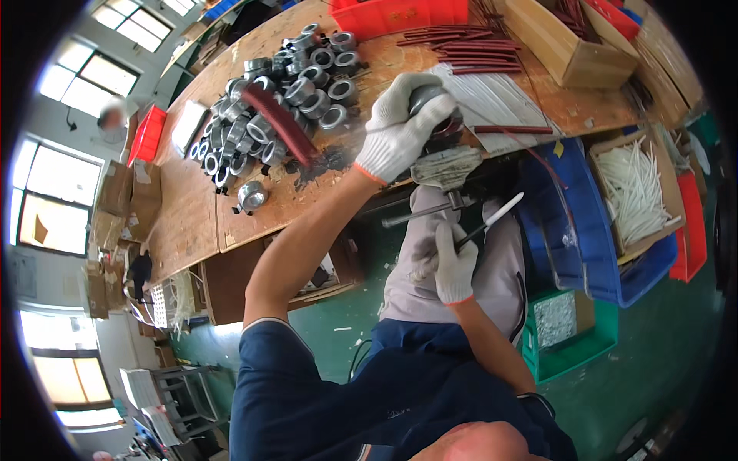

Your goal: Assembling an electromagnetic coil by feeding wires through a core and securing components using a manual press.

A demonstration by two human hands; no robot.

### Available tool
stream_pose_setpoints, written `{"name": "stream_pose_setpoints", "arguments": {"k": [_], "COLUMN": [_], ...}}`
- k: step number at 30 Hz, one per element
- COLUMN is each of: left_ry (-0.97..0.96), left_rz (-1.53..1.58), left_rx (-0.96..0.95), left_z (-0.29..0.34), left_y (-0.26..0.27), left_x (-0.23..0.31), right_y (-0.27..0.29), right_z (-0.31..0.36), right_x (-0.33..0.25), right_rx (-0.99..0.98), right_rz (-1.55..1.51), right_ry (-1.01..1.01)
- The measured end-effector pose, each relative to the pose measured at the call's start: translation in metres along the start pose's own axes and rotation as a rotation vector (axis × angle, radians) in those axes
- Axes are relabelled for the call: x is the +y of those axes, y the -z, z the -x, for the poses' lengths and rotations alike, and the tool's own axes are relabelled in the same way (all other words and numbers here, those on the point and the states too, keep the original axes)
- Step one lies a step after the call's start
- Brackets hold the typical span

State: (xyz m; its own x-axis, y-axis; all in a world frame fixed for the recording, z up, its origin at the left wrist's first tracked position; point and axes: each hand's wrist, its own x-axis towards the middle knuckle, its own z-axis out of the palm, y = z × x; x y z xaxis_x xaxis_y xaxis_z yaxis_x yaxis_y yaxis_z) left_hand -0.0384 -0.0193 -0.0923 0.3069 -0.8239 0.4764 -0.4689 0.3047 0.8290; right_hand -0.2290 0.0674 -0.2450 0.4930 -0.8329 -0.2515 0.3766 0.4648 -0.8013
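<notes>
My left hand [403,123], in a white knit glove, is closed around a dark, round metal part [430,101] at the table's front edge. The fingers partly cover this part. Below it is a worn, light-coloured vise [446,167] with a metal handle bar [419,214]. Over my lap, my right hand [455,265], also gloved, grips a thin dark rod with a white pointed tip [505,208], tilted up to the right. Left of my left hand lies a heap of silver metal rings [300,91] with a thick dark-red tube [283,127] across it.
Dark-red thin tubes [480,50] lie at the back, near a red bin [400,15] and a cardboard box [573,46]. To the right, a blue crate [561,223] supports a box of white pointed sticks [634,192]. A green crate [573,338] stands on the floor.
</notes>
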Motion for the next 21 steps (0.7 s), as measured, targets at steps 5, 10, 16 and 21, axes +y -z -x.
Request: {"name": "stream_pose_setpoints", "arguments": {"k": [5, 10, 16, 21], "left_ry": [-0.208, -0.363, -0.333, -0.404], "left_rz": [-0.108, -0.209, -0.252, -0.24], "left_rx": [0.009, 0.037, 0.026, 0.035], "left_z": [0.029, 0.033, 0.035, 0.025], "left_y": [-0.008, -0.01, -0.006, -0.024], "left_x": [-0.015, -0.022, -0.024, -0.033], "right_y": [0.028, 0.011, 0.033, 0.013], "right_z": [-0.029, 0.004, -0.033, -0.011], "right_x": [-0.032, -0.147, -0.12, 0.026], "right_rx": [0.197, -0.036, 0.083, 0.248], "right_rz": [-0.27, 0.534, 0.686, 0.178], "right_ry": [0.121, 0.507, 0.849, -0.025]}}
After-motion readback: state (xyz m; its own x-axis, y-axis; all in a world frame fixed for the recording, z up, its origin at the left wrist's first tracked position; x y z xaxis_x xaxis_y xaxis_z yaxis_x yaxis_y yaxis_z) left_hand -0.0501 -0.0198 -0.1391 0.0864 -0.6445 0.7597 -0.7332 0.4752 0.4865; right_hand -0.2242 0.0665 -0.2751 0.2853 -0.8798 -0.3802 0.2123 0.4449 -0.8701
